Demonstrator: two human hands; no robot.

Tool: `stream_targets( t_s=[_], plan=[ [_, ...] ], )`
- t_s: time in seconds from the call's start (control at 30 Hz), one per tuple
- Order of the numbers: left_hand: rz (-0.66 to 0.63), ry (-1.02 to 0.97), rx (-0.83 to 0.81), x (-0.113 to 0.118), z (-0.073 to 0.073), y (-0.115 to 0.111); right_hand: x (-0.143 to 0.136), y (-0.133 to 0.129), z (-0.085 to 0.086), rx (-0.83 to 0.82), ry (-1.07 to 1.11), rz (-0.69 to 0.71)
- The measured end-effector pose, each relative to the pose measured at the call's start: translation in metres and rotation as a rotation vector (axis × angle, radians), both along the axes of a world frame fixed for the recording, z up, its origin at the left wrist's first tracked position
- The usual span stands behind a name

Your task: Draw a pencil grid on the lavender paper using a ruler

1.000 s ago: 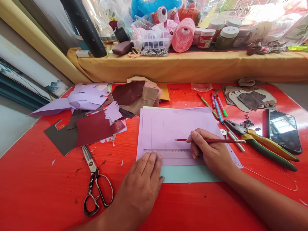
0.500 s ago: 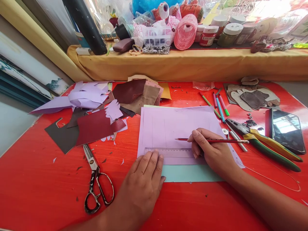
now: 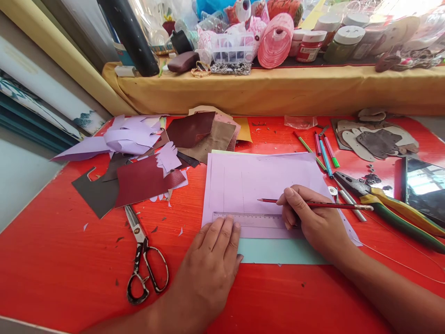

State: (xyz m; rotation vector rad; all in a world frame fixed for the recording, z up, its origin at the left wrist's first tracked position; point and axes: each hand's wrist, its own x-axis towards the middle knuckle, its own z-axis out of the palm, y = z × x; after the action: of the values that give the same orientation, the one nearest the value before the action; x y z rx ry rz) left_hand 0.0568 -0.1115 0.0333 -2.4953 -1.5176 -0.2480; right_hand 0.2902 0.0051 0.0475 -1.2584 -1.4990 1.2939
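Observation:
A sheet of purple paper (image 3: 267,176) with a few thin pencil lines lies on the red table, partly over a light green-blue sheet (image 3: 278,251). Across its lower part rests a clear ruler (image 3: 257,219). My left hand (image 3: 213,260) lies flat, fingers stretched out, with its fingertips on the ruler's left part. My right hand (image 3: 308,218) grips a dark red pencil (image 3: 323,204) between thumb and fingers. The pencil points left, its tip just above the ruler; whether it touches the paper I cannot tell. My right fingers cover the ruler's right end.
Scissors (image 3: 144,260) lie left of my left hand, below leather scraps (image 3: 148,181) and purple paper offcuts (image 3: 128,137). Pliers (image 3: 385,204), felt-tip pens (image 3: 325,155) and a phone (image 3: 424,188) are on the right. Behind runs a cloth-covered ledge (image 3: 243,90) with jars (image 3: 344,44).
The whole view has shifted slightly, so the table's things appear a little further right. My hands, the ruler and the pencil keep nearly the same places on the paper.

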Motion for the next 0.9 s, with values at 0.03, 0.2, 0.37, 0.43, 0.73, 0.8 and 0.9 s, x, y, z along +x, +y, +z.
stream_targets(
  t_s=[0.03,0.2,0.37,0.43,0.73,0.8,0.9],
  plan=[
    [-0.001,-0.003,0.003,0.0000,-0.0003,0.0002,-0.0001,0.0000,0.0001,0.000,-0.002,-0.003],
    [0.005,-0.017,0.021,0.0004,-0.0022,0.0008,-0.0012,-0.0002,0.0020,0.001,0.016,-0.008],
    [-0.004,-0.014,0.038,0.0010,-0.0007,0.0010,-0.0017,-0.0007,0.0035,0.013,0.010,-0.007],
    [-0.005,-0.015,0.041,0.0009,-0.0002,0.0008,-0.0017,-0.0009,0.0032,0.014,0.013,-0.006],
    [-0.016,0.004,0.034,-0.0007,-0.0032,0.0001,-0.0015,-0.0001,-0.0006,0.024,0.019,-0.007],
    [-0.019,0.001,0.043,-0.0002,-0.0025,0.0005,-0.0017,0.0002,-0.0006,0.022,0.020,-0.005],
    [-0.009,0.004,0.038,0.0008,-0.0021,0.0002,-0.0020,0.0004,0.0001,0.022,0.020,-0.002]
  ],
)
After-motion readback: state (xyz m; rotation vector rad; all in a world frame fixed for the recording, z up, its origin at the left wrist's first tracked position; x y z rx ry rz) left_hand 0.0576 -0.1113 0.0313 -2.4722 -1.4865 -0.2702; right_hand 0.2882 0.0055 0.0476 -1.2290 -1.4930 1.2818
